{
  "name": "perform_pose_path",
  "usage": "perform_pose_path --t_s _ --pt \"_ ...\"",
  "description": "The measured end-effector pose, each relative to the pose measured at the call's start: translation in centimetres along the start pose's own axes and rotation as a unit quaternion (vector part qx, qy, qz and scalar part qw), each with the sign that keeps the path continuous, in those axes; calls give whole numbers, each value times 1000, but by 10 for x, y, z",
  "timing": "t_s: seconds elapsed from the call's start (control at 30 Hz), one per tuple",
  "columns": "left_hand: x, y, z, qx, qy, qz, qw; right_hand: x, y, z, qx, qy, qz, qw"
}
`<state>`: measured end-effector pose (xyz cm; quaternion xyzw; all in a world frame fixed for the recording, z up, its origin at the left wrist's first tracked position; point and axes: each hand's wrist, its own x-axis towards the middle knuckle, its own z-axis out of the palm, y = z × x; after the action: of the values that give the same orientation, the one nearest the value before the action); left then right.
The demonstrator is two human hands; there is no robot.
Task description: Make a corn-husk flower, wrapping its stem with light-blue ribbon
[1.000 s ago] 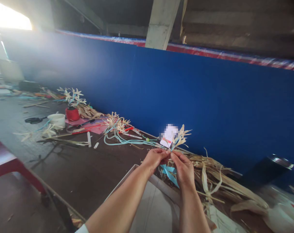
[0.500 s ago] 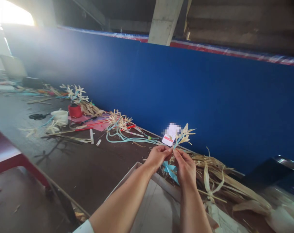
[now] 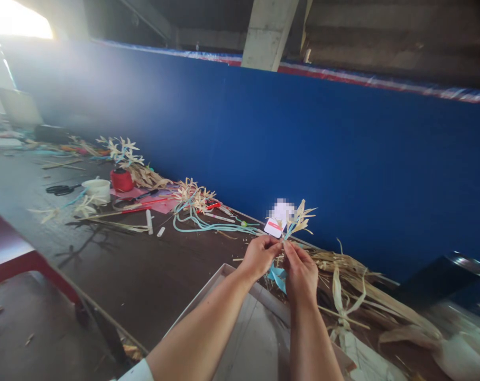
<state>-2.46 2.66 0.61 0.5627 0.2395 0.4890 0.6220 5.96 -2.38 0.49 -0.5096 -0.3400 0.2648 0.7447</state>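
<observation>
A dried corn-husk flower (image 3: 302, 218) with pale pointed petals leans to the right on a light-blue wrapped stem. Fingers of my left hand (image 3: 259, 258) and my right hand (image 3: 303, 272) are closed in a pinch at the base of that stem, fingertips nearly touching. From between the hands hangs a light-blue strip of paper or tape (image 3: 278, 276); its upper end is hidden. A white card (image 3: 274, 226) with a red band, partly pixelated, shows just behind the flower. Beneath my forearms sits an open shallow box (image 3: 248, 323).
Dried husks (image 3: 367, 296) are heaped to the right, near a black cylinder (image 3: 442, 278). Leftward lie finished husk flowers (image 3: 194, 197), blue-wrapped stems (image 3: 208, 226), a red thread spool (image 3: 121, 180), a white cup (image 3: 97, 190) and black scissors (image 3: 61, 189). A blue partition (image 3: 323, 143) borders the table.
The flower and my right hand have shifted slightly left. The blue strip shows a little less below the hands. Both pinches stay as they were.
</observation>
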Motion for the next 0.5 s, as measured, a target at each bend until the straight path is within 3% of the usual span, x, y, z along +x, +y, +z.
perform_pose_path --t_s 0.5 --pt "-6 10 2 87 30 38 995 -2 6 13 57 55 8 997"
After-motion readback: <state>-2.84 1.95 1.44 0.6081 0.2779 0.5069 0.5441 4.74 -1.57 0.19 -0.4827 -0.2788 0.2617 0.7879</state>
